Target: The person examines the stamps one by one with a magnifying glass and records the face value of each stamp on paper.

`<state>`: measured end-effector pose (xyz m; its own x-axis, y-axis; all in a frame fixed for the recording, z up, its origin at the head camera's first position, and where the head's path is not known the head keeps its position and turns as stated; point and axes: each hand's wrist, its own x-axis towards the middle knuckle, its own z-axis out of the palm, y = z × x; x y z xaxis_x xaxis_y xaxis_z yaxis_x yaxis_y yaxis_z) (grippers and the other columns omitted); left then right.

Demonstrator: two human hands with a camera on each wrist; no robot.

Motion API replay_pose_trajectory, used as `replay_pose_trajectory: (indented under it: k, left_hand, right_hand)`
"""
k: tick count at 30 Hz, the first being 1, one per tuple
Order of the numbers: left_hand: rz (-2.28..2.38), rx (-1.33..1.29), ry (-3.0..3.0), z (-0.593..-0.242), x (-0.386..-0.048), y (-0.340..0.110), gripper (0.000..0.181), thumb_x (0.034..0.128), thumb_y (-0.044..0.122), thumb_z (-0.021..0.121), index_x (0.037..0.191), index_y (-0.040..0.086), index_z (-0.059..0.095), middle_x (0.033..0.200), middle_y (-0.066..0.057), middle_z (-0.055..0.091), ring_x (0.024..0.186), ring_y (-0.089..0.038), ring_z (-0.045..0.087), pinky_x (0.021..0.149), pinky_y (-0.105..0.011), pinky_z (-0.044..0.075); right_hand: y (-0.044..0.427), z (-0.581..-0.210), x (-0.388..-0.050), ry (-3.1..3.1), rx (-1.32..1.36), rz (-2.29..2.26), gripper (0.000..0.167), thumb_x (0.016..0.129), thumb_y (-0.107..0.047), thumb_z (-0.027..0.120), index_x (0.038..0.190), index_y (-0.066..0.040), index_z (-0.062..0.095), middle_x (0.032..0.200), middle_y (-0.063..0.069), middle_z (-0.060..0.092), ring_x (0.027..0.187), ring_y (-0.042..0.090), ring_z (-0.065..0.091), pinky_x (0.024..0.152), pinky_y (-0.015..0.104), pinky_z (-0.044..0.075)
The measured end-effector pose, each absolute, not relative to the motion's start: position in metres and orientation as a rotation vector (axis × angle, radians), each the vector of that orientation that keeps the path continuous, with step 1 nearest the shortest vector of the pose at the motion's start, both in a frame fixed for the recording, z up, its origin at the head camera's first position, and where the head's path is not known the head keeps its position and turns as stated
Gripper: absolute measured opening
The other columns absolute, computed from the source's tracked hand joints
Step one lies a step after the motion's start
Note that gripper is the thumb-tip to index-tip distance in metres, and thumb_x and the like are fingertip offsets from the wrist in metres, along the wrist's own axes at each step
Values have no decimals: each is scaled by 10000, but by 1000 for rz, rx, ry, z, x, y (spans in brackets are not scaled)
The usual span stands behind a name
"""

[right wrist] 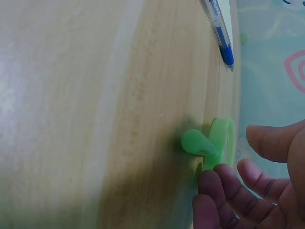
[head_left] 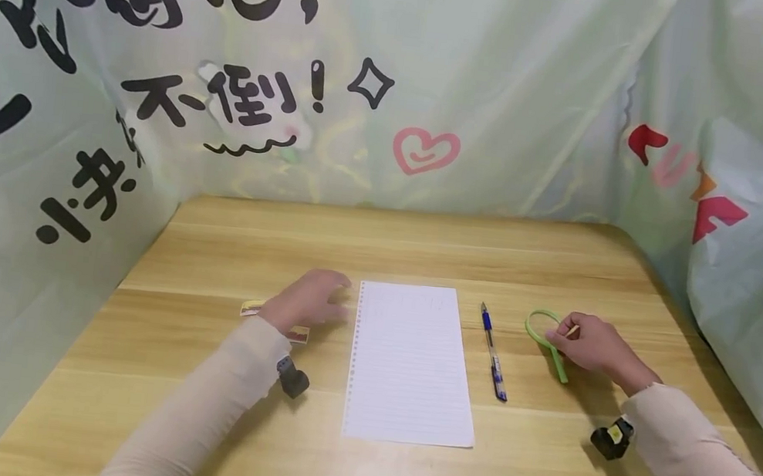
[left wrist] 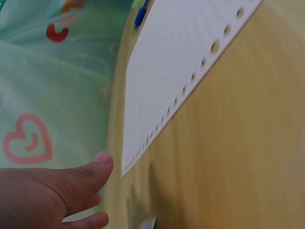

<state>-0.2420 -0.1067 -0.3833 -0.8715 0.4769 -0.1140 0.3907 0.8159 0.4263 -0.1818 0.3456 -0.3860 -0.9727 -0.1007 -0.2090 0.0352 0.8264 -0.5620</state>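
Note:
In the head view my left hand [head_left: 308,299] is held over the table just left of a sheet of lined paper [head_left: 410,365]. Its fingers are extended, with nothing between them. A small flat item with yellow and brown parts [head_left: 251,307] lies under that wrist, mostly hidden. At the right, my right hand [head_left: 587,341] is beside a green ring with a handle [head_left: 557,363], like a small magnifying glass. In the right wrist view, thumb and fingers stand apart, and the fingertips [right wrist: 223,174] are close to the green ring [right wrist: 221,138]; contact is unclear.
A blue pen [head_left: 495,352] lies between the paper and the green ring. Punched holes run along the paper's left edge. The wooden table [head_left: 229,424] is bordered at the back and sides by a pale printed cloth [head_left: 523,90].

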Motion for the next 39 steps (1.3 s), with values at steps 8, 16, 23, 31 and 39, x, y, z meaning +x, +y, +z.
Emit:
replay_pose_trajectory:
  k: [8,16,23,31,39]
  left_hand:
    - [673,557,2814,-385,-246,-139,422,929,185,648,1301,7,559,1351,-180,531,1295,-386,419,1083,-522,307]
    - [637,507,2866,-387,-258,-151,351,921,136,657,1231,-25,621,1241,-190,615,1186,-367,535,1019,-494,403]
    - [613,527,2898,-394,-260,-158,171,898,101,651,1026,8,715,1056,-121,686,998,-289,601,928,-459,468]
    - [594,517,2866,-396,-260,-162,114,901,58,644,810,26,705,828,-77,656,805,-246,570,777,-402,482]
    - [570,526,2889,-400,-265,-161,109,885,40,642,794,33,701,829,-64,658,774,-205,551,748,-367,482]
  right_hand:
    - [347,-393,-176,2732,-29,-936,295,959,-258,603,948,18,502,746,70,588,608,197,552,498,341,471]
    - [349,-392,-178,2714,-50,-956,297,935,-250,641,926,14,505,703,47,569,582,182,533,477,335,460]
    - [349,-398,-179,2671,-23,-984,306,900,-234,685,920,4,493,621,8,534,537,152,487,455,297,430]
    - [348,-398,-180,2659,-15,-978,336,858,-164,735,957,27,476,743,62,566,570,173,517,482,324,455]
    - [348,-392,-179,2670,4,-969,319,862,-101,717,1006,75,494,843,121,605,622,180,536,501,322,477]
